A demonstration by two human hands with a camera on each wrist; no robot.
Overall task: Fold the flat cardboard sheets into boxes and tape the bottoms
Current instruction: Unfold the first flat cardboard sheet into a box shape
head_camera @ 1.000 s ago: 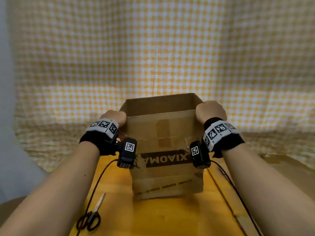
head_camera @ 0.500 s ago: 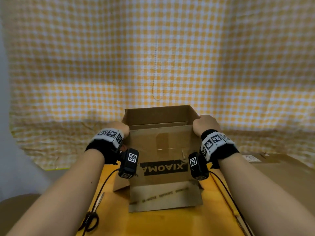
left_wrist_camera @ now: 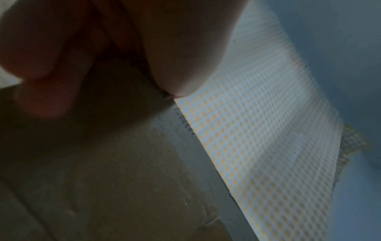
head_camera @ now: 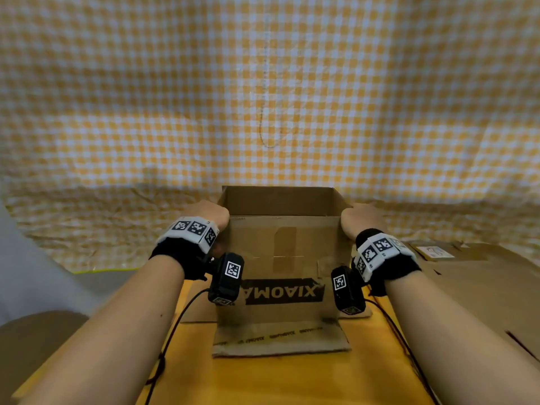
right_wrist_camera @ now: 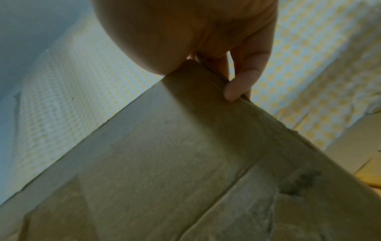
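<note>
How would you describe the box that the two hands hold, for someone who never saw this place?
On the yellow table, before the checked cloth, stands an open cardboard box. Unlike the flat cardboard at its right, it bears black upside-down letters.

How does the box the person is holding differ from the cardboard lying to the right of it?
The box stands opened out on the yellow table; the cardboard on the right lies flat. The box is gripped at its top corners by the left hand and right hand; no hand touches the flat cardboard. The box bears a black printed band; I see none on the flat cardboard. Both are brown cardboard.
</note>
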